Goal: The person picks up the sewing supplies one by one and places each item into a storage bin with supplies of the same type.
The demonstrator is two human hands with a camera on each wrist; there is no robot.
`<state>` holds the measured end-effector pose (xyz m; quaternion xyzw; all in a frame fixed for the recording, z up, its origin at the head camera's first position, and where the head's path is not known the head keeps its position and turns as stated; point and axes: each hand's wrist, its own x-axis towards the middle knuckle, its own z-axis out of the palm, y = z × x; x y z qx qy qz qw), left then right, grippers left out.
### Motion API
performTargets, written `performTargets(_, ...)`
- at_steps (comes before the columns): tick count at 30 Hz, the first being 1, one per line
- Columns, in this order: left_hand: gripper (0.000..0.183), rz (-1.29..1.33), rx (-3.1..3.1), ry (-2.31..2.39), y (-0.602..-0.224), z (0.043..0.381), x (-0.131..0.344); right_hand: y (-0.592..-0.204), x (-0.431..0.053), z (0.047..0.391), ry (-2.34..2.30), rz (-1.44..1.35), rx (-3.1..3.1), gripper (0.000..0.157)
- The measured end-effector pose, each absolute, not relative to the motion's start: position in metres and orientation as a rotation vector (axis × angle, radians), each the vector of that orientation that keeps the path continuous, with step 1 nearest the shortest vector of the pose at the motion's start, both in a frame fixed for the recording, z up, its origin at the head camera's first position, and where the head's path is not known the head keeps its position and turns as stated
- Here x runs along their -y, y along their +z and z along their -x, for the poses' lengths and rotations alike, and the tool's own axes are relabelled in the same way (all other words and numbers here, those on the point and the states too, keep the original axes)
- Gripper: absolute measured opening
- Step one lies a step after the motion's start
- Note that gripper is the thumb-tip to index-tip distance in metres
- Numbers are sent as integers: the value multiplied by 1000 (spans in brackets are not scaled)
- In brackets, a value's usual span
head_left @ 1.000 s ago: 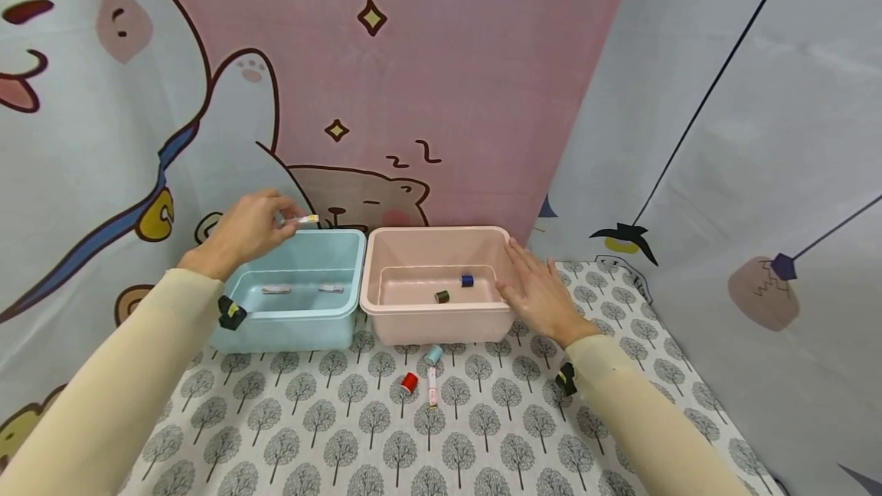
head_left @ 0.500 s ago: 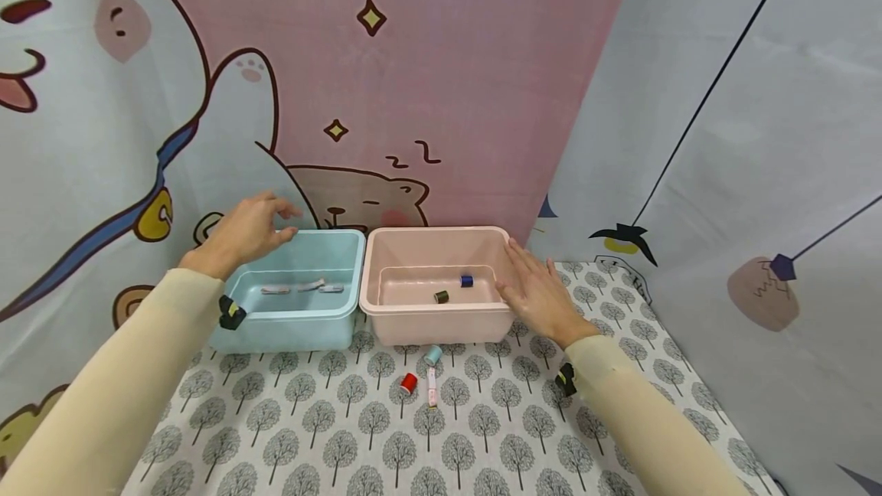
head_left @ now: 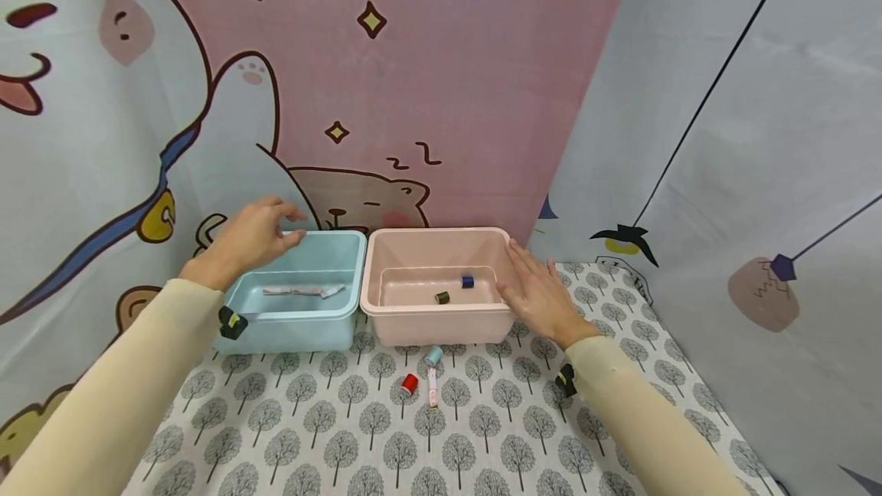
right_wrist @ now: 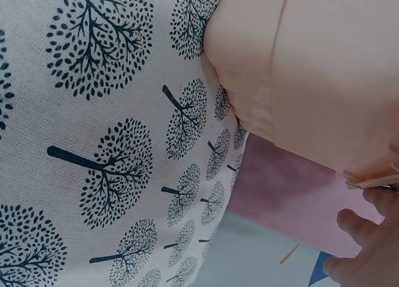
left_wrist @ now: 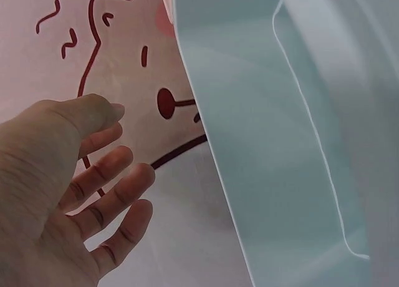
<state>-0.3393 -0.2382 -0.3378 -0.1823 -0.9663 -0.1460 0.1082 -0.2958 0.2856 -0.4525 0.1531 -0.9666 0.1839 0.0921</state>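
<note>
My left hand (head_left: 251, 243) hovers over the back left of the light blue bin (head_left: 289, 331), fingers relaxed and holding nothing. In the left wrist view its fingers stay apart from the bin's wall (left_wrist: 262, 112). Three slim pale sticks (head_left: 278, 291) lie end to end on that bin's floor. My right hand (head_left: 544, 293) rests with extended fingers on the right rim of the pink bin (head_left: 444, 326). The right wrist view shows fingertips (right_wrist: 352, 224) at the bin's edge. Inside the pink bin are a dark blue thread spool (head_left: 468, 282) and an olive green spool (head_left: 442, 298).
In front of the pink bin, a light blue spool (head_left: 433, 356), a red spool (head_left: 409, 383) and another slim pale stick (head_left: 432, 389) lie on the tree-print cloth (head_left: 344, 450). The bins stand side by side before a printed curtain (head_left: 482, 98).
The left hand let a slim pale stick drop into the light blue bin, where it settled between the other two. The hand stayed almost in place. The right hand did not move.
</note>
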Motion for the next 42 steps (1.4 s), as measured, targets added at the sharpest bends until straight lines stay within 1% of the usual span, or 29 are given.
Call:
performTargets(13,33,613,2749,-409,-339,315,222,-450,-285,296,508,-454,2880,90)
performTargets(20,29,695,2660,-401,-343,298,209,-449,-283,296,448,-461,2888,91)
performTargets(28,30,760,2604,-389,-349,276,190,-445,-283,294,359,-475,2913,92)
performTargets(37,28,856,2523,-400,-364,253,169,-437,-285,291,205,-485,2955,98)
performTargets(42,28,876,2504,-419,-369,241,158,-433,-282,291,175,-477,2950,105)
